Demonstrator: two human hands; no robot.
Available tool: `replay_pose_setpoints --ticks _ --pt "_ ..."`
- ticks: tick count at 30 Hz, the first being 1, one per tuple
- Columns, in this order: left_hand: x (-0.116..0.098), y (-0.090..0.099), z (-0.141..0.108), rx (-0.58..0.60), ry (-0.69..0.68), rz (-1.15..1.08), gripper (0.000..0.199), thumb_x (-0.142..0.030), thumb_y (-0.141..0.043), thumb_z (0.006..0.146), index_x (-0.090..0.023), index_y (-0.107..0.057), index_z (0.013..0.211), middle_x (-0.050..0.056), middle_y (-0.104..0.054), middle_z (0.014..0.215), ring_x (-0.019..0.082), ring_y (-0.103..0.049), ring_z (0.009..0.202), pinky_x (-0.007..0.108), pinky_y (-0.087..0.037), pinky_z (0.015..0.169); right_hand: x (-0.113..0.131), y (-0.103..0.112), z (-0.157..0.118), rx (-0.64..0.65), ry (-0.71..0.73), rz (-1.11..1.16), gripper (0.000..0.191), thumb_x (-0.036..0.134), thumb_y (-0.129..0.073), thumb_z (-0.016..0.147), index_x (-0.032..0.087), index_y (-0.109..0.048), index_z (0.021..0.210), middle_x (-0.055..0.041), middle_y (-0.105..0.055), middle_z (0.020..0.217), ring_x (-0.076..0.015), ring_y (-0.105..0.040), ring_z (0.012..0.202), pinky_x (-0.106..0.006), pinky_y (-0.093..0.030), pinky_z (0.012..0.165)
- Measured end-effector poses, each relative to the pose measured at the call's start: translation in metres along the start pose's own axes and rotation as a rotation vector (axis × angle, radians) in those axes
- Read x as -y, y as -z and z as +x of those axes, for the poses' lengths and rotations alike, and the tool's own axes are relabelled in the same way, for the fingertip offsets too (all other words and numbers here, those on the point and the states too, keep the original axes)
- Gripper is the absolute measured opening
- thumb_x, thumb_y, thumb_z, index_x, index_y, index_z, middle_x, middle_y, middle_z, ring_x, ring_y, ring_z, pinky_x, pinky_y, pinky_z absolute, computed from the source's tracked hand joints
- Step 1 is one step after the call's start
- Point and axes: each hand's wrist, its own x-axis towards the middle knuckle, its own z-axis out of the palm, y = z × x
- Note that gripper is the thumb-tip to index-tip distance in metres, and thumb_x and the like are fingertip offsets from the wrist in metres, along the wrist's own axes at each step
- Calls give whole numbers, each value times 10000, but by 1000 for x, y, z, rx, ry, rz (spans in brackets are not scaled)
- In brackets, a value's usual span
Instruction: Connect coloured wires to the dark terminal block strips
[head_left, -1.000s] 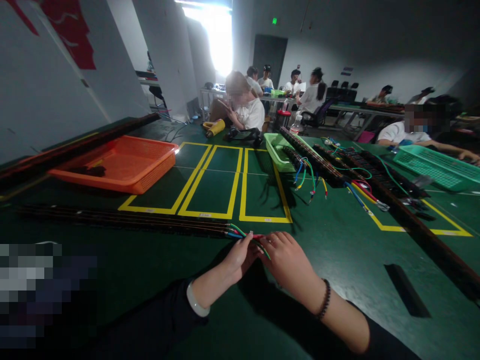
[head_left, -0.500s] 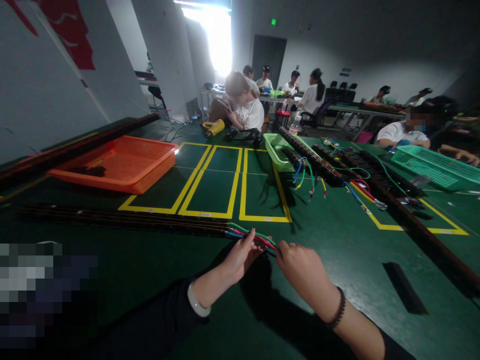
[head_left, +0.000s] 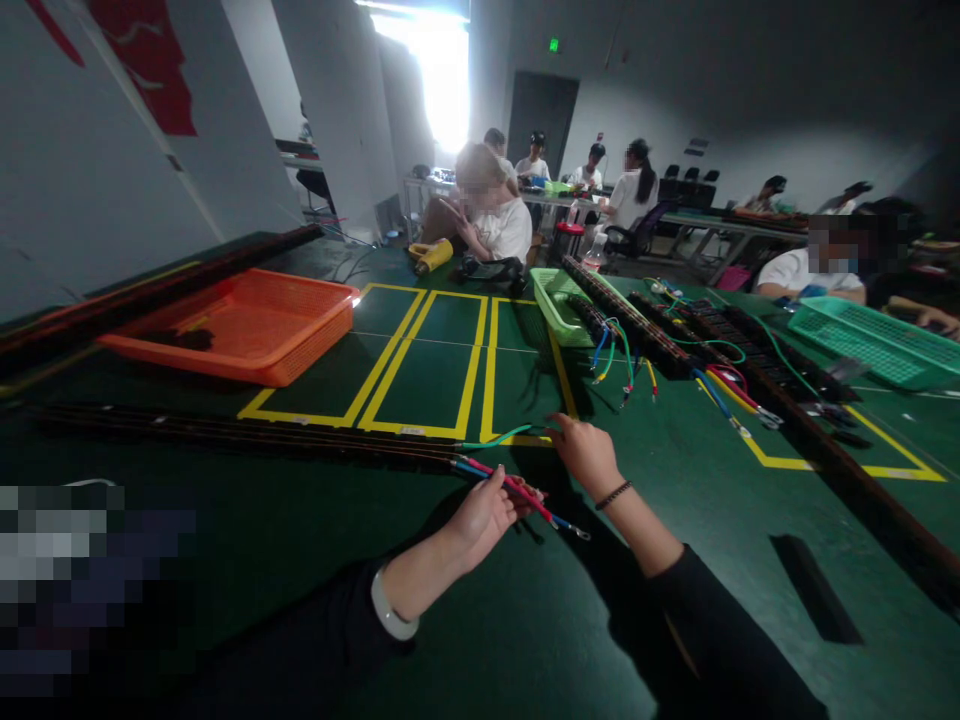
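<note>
My left hand (head_left: 480, 520) is closed around a red wire (head_left: 538, 508) and a blue wire (head_left: 468, 468), whose metal lug ends stick out past the fingers to the right. Farther up, my right hand (head_left: 589, 455) pinches the end of a green wire (head_left: 499, 440), held apart from the other two. All these wires come out of the right end of a long black strip-like bundle (head_left: 300, 434) lying across the table on the left. The wire tip between my right fingers is mostly hidden.
An orange basket (head_left: 315, 345) stands behind the bundle, near yellow tape outlines (head_left: 424, 432). To the right are a light green basket (head_left: 555, 300), wired black strips (head_left: 637, 325), a teal basket (head_left: 877, 335) and a short black piece (head_left: 817, 590). A person (head_left: 502, 225) sits across the table.
My right hand has moved up and away from my left hand, drawing the green wire out of the group. The red and blue wires stay in my left hand, their ends now exposed.
</note>
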Motion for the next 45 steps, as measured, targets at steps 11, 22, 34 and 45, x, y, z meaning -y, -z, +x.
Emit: replay_pose_setpoints --ticks 11,22,34,45 --pt "-2 1 0 20 2 5 344 -366 -415 912 -90 -602 826 153 -674 922 224 -637 950 397 -426 972 -13 17 -14 21 174 77 254 389 -525 878 189 -634 991 -87 -663 942 -202 -623 911 -272 -448 754" --pt "0 3 3 32 7 -55 310 -385 -527 856 -102 -646 810 126 -682 937 200 -632 928 359 -425 979 25 43 -57 287 331 -56 244 330 -503 883 171 -688 883 -117 -692 833 -255 -672 765 -325 -495 635" --pt "5 6 3 4 -93 53 290 -407 -452 890 -146 -570 843 96 -674 834 203 -641 832 362 -481 825 13 35 -34 101 192 80 246 368 -495 901 155 -614 866 -87 -678 846 -197 -646 804 -260 -430 662" --pt "0 3 -3 -20 -99 35 231 -350 -457 889 -175 -473 739 35 -604 669 159 -595 679 329 -454 790 4 8 -15 112 149 143 334 470 -446 915 185 -617 894 -49 -665 831 -160 -629 769 -233 -372 606"
